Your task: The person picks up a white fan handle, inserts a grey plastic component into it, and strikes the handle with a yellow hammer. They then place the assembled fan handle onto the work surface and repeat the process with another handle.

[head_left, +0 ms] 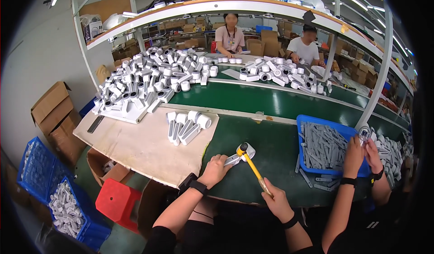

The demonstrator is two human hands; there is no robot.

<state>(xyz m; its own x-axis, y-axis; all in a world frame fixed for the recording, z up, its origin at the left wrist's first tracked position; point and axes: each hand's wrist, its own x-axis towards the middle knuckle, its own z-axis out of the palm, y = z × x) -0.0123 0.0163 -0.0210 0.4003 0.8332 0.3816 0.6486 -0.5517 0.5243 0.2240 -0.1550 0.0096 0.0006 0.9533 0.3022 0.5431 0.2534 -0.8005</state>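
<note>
My left hand [214,170] is closed round the grey-faced handle of a white plastic housing with a round head [248,151], holding it on the green table. My right hand [277,200] grips the yellow handle of a hammer [254,169]. The black-tipped hammer head lies over the round end of the housing; whether it touches cannot be made out. Left of my hands, a small group of similar white housings [184,131] rests on a beige board [131,141].
A large pile of white housings [149,77] covers the far left. To my right stands a blue tray [312,169] of grey strips; beside it a co-worker's hands [359,152] hold a round part. A red stool [116,204] and blue crates [86,227] stand at lower left. Two people sit across.
</note>
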